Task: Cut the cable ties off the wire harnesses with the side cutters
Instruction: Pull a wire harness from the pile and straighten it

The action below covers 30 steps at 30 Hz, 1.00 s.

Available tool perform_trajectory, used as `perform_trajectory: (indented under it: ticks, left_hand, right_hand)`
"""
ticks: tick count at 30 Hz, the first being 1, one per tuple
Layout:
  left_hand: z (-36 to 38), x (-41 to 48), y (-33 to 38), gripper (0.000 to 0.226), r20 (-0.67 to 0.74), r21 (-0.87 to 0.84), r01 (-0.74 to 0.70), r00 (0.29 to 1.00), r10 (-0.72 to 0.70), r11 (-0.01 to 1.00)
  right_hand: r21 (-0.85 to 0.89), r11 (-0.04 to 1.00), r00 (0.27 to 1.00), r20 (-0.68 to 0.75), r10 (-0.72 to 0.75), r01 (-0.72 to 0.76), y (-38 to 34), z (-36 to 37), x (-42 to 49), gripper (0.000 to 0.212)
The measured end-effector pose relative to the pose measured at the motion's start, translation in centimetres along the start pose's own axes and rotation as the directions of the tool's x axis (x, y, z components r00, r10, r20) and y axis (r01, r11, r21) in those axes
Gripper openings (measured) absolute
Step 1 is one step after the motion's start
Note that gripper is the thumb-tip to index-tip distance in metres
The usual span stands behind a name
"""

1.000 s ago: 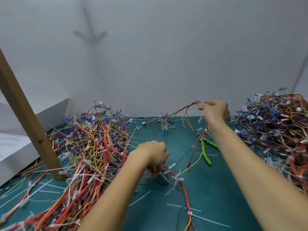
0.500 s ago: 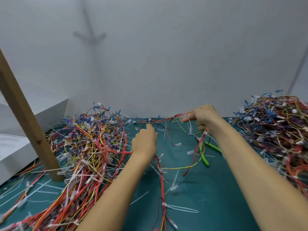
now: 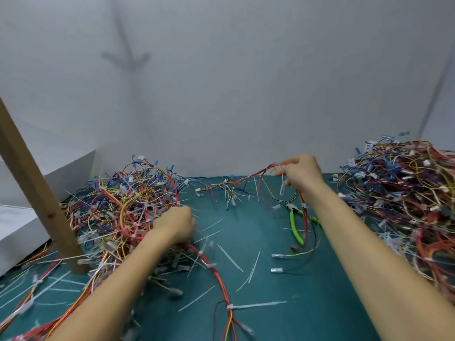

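Right hand (image 3: 301, 175): wire harness (image 3: 256, 174) is pinched.
Left hand (image 3: 177, 223): grip cannot be told.
Side cutters (image 3: 294, 226): laid at right hand's 6 o'clock.

Your free lane: desk (image 3: 307, 311) middle, between left heap (image 3: 118, 212) and right heap (image 3: 406, 193); wooden post (image 3: 37, 193) blocks the left edge

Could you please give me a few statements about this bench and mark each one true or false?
1. The side cutters lie on the mat, in neither hand. True.
2. The right hand holds a harness lifted above the mat. True.
3. The left hand lies flat and empty. False: it grips a wire bundle beside the left pile.
4. The cutters' handles are red. False: they are green.
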<state>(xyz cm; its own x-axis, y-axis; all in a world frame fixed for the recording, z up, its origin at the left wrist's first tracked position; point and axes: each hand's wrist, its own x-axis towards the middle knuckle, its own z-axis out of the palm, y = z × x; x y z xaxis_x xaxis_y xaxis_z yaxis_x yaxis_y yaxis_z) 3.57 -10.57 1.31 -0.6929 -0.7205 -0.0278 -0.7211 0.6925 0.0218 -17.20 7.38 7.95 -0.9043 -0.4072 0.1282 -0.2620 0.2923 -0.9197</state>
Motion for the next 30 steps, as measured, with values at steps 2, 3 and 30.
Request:
perform_trajectory:
  ticks: [2,3,30]
  left_hand:
    - [-0.8,-0.3,-0.8,0.031,0.087,-0.033,-0.022,0.996,0.025,0.999]
    - [-1.2,-0.4,-0.8,0.032,0.117,-0.081,-0.031,0.992,0.040,0.996]
    - [3.3,0.1,6.2,0.037,-0.507,-0.813,-0.580,0.654,-0.562,0.059]
  right_hand:
    - [-0.055,0.998,1.000,0.027,0.008,-0.006,0.2,0.6,-0.4,0.015]
    - [-0.072,0.997,0.999,0.035,0.008,-0.005,0.3,0.9,-0.6,0.016]
    - [-0.187,0.979,0.994,-0.059,-0.092,0.079,2.9,1.9,-2.2,0.037]
